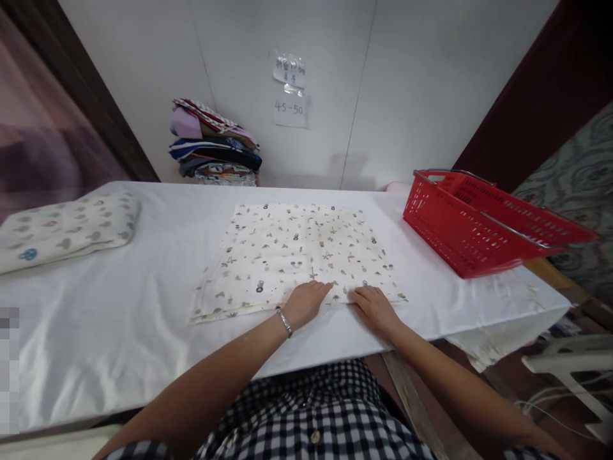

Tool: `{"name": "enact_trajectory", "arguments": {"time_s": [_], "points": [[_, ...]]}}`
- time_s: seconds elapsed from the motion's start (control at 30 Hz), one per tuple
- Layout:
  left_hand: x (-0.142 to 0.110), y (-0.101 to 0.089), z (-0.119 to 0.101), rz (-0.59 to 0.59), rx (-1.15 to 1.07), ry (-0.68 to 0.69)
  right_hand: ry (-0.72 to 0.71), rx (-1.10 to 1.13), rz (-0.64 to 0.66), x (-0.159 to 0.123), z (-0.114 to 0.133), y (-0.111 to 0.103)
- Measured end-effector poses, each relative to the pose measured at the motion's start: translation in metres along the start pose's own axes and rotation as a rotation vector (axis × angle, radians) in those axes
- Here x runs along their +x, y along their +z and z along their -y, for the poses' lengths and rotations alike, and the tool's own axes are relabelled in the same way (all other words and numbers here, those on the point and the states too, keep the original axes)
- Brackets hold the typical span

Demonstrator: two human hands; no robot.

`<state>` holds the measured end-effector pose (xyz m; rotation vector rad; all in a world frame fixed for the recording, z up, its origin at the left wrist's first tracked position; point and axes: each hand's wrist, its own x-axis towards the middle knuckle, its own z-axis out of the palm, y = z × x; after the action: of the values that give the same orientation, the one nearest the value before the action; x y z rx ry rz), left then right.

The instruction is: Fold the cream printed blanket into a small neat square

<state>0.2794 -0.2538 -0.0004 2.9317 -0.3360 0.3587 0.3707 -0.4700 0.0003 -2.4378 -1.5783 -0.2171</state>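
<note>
A folded cream cloth (272,255) with small printed motifs lies flat on the white-covered table in front of me. My left hand (308,303), with a bracelet at the wrist, rests on the cloth's near edge, fingers stretched to the right and close together. A short way to the right, my right hand (376,310) lies on the same edge, its fingers pointing forward and left. Both hands look flat against the fabric; their undersides are hidden.
Another folded patterned cloth (71,227) lies at the left. A red basket (474,236) stands tilted at the right end of the white tablecloth (158,268). Folded fabrics (215,144) are stacked by the wall, beside taped paper notes (290,108). A white plastic stool (569,364) is lower right.
</note>
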Motion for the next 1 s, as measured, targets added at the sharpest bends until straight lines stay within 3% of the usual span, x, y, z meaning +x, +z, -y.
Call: {"name": "enact_trajectory", "arguments": {"time_s": [0.3, 0.53, 0.83, 1.0], "points": [[-0.01, -0.011, -0.009, -0.009, -0.072, 0.046, -0.012, -0.024, -0.007, 0.006, -0.005, 0.003], [-0.007, -0.002, -0.006, 0.032, 0.086, 0.039, -0.011, -0.005, 0.0, 0.008, -0.007, 0.002], [0.002, -0.006, -0.002, -0.035, -0.023, -0.084, 0.004, -0.037, -0.029, 0.006, 0.003, -0.001], [0.001, -0.007, -0.002, -0.038, -0.023, -0.066, 0.04, -0.107, -0.075, 0.009, -0.001, 0.0]]}}
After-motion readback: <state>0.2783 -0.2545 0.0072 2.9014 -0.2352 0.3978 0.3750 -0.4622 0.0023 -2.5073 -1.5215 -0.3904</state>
